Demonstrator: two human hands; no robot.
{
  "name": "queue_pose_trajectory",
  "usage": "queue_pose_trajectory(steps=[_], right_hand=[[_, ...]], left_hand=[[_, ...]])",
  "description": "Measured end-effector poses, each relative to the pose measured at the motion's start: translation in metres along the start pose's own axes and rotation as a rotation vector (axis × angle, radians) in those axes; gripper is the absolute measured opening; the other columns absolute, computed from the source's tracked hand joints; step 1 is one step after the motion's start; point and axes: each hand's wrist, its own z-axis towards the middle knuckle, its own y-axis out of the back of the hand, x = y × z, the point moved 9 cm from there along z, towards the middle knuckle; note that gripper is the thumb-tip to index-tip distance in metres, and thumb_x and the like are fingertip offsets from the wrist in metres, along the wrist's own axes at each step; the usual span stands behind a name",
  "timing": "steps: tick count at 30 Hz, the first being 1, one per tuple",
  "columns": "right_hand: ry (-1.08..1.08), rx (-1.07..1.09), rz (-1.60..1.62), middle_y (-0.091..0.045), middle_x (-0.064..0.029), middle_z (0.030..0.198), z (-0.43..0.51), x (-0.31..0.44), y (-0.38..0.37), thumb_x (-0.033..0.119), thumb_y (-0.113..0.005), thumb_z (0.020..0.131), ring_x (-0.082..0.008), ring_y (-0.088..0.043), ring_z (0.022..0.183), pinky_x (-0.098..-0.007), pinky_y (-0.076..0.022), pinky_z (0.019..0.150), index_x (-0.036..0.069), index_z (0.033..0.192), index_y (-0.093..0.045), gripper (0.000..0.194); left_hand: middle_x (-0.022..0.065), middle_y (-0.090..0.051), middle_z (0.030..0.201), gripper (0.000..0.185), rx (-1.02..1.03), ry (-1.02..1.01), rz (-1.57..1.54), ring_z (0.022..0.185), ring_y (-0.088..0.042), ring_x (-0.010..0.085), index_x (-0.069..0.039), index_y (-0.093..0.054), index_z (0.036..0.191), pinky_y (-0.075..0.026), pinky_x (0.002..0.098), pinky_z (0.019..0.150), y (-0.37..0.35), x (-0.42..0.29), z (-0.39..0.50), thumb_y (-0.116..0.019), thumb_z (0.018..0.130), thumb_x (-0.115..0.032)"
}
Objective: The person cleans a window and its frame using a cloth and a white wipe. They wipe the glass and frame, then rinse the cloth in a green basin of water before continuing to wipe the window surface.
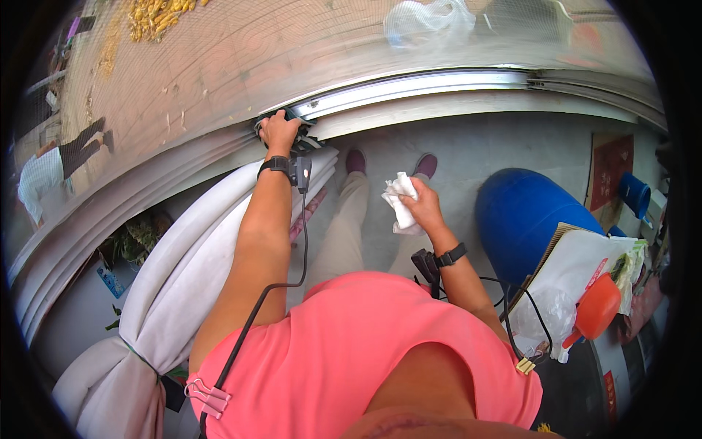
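My left hand (pixel 279 133) is on the metal sliding-window track (pixel 417 90), its fingers curled over a bunched dark cloth (pixel 305 144). Part of that cloth is hidden beneath the hand. Lower and to the right, my right hand (pixel 426 207) holds a crumpled white cloth or wad of tissue (pixel 403 211) in front of my legs, apart from the sill. A tied pale curtain (pixel 181 280) hangs beside my left forearm. Both wrists wear black straps with small devices and cables.
To the right stands a large blue plastic barrel (pixel 526 214). Near it, cardboard (pixel 570 252) carries a clear plastic bag (pixel 548 315) and an orange scoop (pixel 599 307). Beyond the mesh screen lie corn cobs (pixel 159 19) and a white plastic bag (pixel 425 24); a person (pixel 46 175) bends over outside.
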Motion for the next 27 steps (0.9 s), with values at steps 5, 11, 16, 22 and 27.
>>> queue_pose_trajectory(steps=[5,11,16,22,27], right_hand=[[0.018,0.037,-0.06,-0.065,-0.0142,0.095,0.001,0.007,-0.012,0.008,-0.066,0.073,-0.0282,-0.064,0.087,-0.035,-0.05,0.076,0.005,0.11,-0.059,0.038],[0.041,0.034,-0.053,-0.066,-0.0139,0.095,-0.004,0.017,-0.006,0.008,-0.066,0.073,-0.0277,-0.064,0.087,-0.0349,-0.05,0.077,0.005,0.109,-0.059,0.037],[0.051,0.022,-0.078,-0.066,-0.0141,0.097,-0.006,0.016,-0.002,0.007,-0.067,0.073,-0.0272,-0.064,0.088,-0.0348,-0.0501,0.077,0.006,0.111,-0.059,0.039],[0.107,-0.001,-0.096,-0.065,-0.0149,0.096,-0.011,0.014,-0.001,0.007,-0.067,0.072,-0.0288,-0.064,0.088,-0.0358,-0.0499,0.076,0.006,0.111,-0.059,0.04],[0.07,0.019,-0.041,-0.065,-0.0153,0.096,-0.012,0.014,-0.001,0.008,-0.067,0.073,-0.029,-0.064,0.089,-0.0356,-0.0496,0.077,0.005,0.111,-0.059,0.039]], left_hand=[[0.0068,-0.063,0.106,0.046,-0.116,-0.274,-0.097,0.113,-0.046,0.0296,-0.012,-0.066,0.104,-0.033,0.0419,0.098,-0.012,-0.046,-0.019,-0.065,0.062,-0.031],[0.0038,-0.061,0.098,0.035,-0.303,-0.3,-0.113,0.108,-0.047,0.0275,-0.015,-0.067,0.095,-0.032,0.0427,0.096,-0.015,-0.079,-0.038,-0.069,0.063,-0.027],[0.0087,-0.062,0.083,0.019,-0.487,-0.363,-0.296,0.085,-0.057,0.028,-0.009,-0.061,0.081,-0.045,0.0373,0.077,0.003,-0.09,-0.055,-0.07,0.065,-0.012],[0.0017,-0.061,0.076,0.017,-0.224,-0.089,-1.272,0.067,-0.056,0.0112,-0.003,-0.06,0.086,-0.045,0.0244,0.066,-0.008,-0.045,-0.071,-0.067,0.07,-0.002],[0.0,-0.06,0.079,0.013,-0.36,0.11,-1.608,0.07,-0.055,0.0095,-0.003,-0.058,0.085,-0.045,0.0233,0.066,0.028,0.014,-0.075,-0.067,0.076,0.001]])
